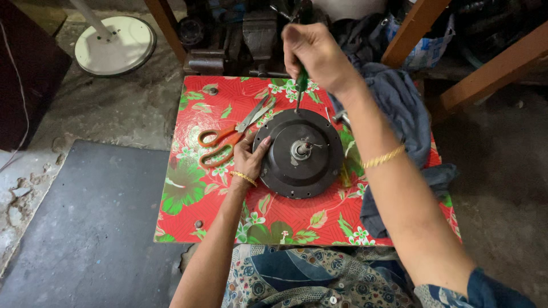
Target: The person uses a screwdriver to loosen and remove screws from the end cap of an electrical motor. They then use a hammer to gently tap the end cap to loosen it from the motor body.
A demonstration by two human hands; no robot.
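Note:
A round dark metal motor housing point(299, 154) with a central shaft lies flat on a small table covered in a red floral cloth point(194, 188). My left hand point(248, 159) rests against the housing's left rim, steadying it. My right hand point(317, 54) is raised above the far edge, closed around a green-handled screwdriver point(301, 85) that points straight down, with its tip at the housing's far rim. Orange-handled scissors point(228, 140) lie on the cloth just left of my left hand.
A blue-grey cloth point(402, 108) is bunched on the table's right side. A dark vise point(260, 37) and metal parts stand behind the table. A white round base point(114, 45) lies on the floor at the back left; wooden legs point(485, 71) rise at the right.

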